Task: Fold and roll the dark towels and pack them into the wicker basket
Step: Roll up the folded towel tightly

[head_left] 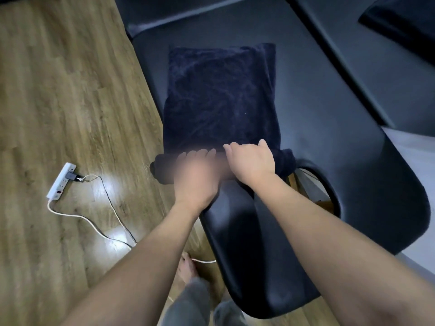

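Towel (219,95), dark and folded into a long strip, lies flat on the black padded table (329,109) in your head view, its near end already wound into a roll (286,161) that sits across the table just short of the face opening (317,187). Your left hand (196,175) rests on top of the left part of that roll; it is blurred, so you cannot tell whether its fingers curl round the cloth or lie straight on it. Your right hand (250,161) lies over the right part of the roll, fingers bent over its far side and gripping it, thumb out to the right. The two hands sit just beside each other. Another dark towel (400,17) lies at the far right corner on a second padded surface. Down on the wooden floor (58,90) to your left lies a white power strip (61,181) with a plug in it and cables trailing toward your bare foot (187,267).
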Motion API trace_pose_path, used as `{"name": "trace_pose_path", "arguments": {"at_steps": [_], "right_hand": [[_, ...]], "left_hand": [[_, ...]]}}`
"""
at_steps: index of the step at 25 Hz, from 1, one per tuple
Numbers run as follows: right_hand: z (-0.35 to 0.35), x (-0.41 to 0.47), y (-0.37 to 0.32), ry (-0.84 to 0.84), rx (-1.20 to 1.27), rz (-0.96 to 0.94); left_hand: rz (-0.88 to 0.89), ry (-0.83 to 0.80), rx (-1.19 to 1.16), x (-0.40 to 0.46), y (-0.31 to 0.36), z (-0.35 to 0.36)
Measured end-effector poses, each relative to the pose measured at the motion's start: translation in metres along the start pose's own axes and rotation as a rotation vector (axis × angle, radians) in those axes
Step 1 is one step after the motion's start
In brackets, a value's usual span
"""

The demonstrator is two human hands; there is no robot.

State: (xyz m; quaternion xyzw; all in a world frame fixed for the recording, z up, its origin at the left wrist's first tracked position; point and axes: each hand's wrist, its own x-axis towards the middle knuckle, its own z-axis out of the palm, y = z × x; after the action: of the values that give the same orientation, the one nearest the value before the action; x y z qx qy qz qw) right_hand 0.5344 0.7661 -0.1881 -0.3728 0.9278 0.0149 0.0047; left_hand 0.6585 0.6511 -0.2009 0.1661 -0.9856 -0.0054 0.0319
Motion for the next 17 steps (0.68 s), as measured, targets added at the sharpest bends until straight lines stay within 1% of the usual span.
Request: {"name": "trace_pose_path", "arguments": {"at_steps": [1,3,4,5,6,8,9,10,12,14,17], "right_hand": [[0.000,0.001,-0.001,0.027,0.000,0.030],[-0.002,-0.004,-0.004,0.178,0.003,0.089],[0.001,-0.009,-0.007,0.225,-0.003,0.090],[0.005,-0.015,-0.011,0.225,-0.010,0.094],[0.008,-0.018,-0.015,0.218,-0.012,0.106],[0.008,-0.006,-0.017,0.214,0.019,0.138],[0.007,0.003,-0.013,0.211,0.016,0.142],[0.007,0.012,-0.009,0.217,-0.010,0.136],[0.006,0.026,-0.004,0.196,-0.017,0.105],[-0.001,0.035,-0.004,0.141,-0.007,0.112],[-0.012,0.043,-0.005,-0.099,0.020,0.105]], "left_hand": [[-0.004,0.007,0.022,0.012,-0.001,0.001],[0.007,-0.036,0.081,0.043,-0.006,-0.005],[0.019,-0.104,0.087,0.060,-0.009,-0.012],[0.024,-0.203,0.065,0.077,-0.010,-0.018],[0.002,-0.300,0.019,0.094,-0.010,-0.024],[-0.062,-0.411,-0.077,0.114,-0.009,-0.031],[-0.071,-0.405,-0.084,0.117,-0.008,-0.033],[-0.051,-0.352,-0.049,0.112,-0.007,-0.032],[-0.021,-0.152,-0.004,0.083,-0.006,-0.026],[0.004,-0.037,-0.035,0.053,-0.004,-0.014],[0.048,-0.017,-0.029,0.060,-0.005,-0.007]]}}
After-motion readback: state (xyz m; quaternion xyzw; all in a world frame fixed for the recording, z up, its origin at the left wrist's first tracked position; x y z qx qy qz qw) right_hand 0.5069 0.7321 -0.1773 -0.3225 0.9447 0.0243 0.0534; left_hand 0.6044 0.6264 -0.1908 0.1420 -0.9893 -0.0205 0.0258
